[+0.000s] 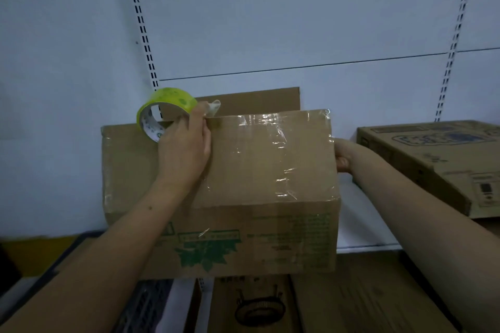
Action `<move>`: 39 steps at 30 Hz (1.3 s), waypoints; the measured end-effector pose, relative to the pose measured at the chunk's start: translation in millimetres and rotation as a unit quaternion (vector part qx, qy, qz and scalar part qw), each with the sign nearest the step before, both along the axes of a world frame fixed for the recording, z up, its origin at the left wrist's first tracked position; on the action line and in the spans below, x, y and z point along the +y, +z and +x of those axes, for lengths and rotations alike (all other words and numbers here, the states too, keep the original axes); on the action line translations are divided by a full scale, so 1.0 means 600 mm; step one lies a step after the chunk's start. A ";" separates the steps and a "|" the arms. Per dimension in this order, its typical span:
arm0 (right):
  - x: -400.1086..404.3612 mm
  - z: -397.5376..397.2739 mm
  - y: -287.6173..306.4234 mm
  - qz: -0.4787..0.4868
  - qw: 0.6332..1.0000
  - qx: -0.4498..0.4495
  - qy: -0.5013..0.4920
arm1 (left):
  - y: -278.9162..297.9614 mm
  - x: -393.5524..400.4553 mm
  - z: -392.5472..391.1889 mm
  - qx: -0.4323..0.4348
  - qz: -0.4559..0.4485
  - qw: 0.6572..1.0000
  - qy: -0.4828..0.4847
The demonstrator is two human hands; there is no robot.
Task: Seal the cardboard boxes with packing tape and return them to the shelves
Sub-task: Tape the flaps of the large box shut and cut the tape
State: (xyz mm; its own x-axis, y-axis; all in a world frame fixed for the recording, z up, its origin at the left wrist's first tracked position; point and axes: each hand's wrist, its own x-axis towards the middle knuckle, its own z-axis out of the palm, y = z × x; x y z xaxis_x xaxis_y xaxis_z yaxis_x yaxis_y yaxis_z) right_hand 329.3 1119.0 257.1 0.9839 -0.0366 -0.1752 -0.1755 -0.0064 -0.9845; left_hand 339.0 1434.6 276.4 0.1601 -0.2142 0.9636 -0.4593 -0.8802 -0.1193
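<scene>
A brown cardboard box (243, 170) with green print on its front sits at the shelf edge, its top crossed by clear packing tape (273, 127). One back flap (243, 101) stands upright behind it. My left hand (184, 149) lies on the box top and grips a yellow-green roll of tape (165, 111), with a loose clear tape end near my thumb. My right hand (345, 157) grips the box's right side; most of its fingers are hidden behind the box.
A second printed cardboard box (433, 159) lies on the shelf (359, 224) to the right. More boxes (259, 305) sit on a lower level below. White back panels with slotted uprights (146, 43) rise behind. A dark crate edge shows at lower left.
</scene>
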 end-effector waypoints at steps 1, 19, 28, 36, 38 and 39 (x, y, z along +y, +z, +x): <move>-0.005 0.000 -0.003 0.010 0.999 0.004 0.051 | -0.004 -0.003 0.004 -0.003 0.003 1.000 0.003; -0.032 0.076 -0.039 0.102 0.987 0.049 -0.115 | -0.071 -0.020 0.074 0.347 0.111 0.931 -0.003; -0.044 0.091 -0.015 -0.227 0.963 -0.073 -0.123 | -0.090 -0.025 0.100 0.402 0.160 0.901 0.017; -0.064 0.261 0.031 -0.401 0.829 -0.289 -0.263 | -0.104 -0.018 0.114 0.408 0.142 0.902 -0.003; -0.064 0.289 0.058 -0.407 0.818 -0.327 -0.241 | -0.103 -0.018 0.112 0.410 0.134 0.902 -0.008; -0.062 0.295 0.065 -0.408 0.810 -0.340 -0.247 | -0.103 -0.018 0.111 0.409 0.130 0.903 -0.010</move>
State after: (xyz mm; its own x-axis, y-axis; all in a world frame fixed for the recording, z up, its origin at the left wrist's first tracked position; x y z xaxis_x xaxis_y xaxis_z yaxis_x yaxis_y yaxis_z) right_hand 506.6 1081.7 296.0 0.6721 -0.2860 0.6830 0.2265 -0.7988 -0.5574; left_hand 405.8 1423.7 214.6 0.7895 -0.4269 0.4410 -0.5027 -0.8620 0.0656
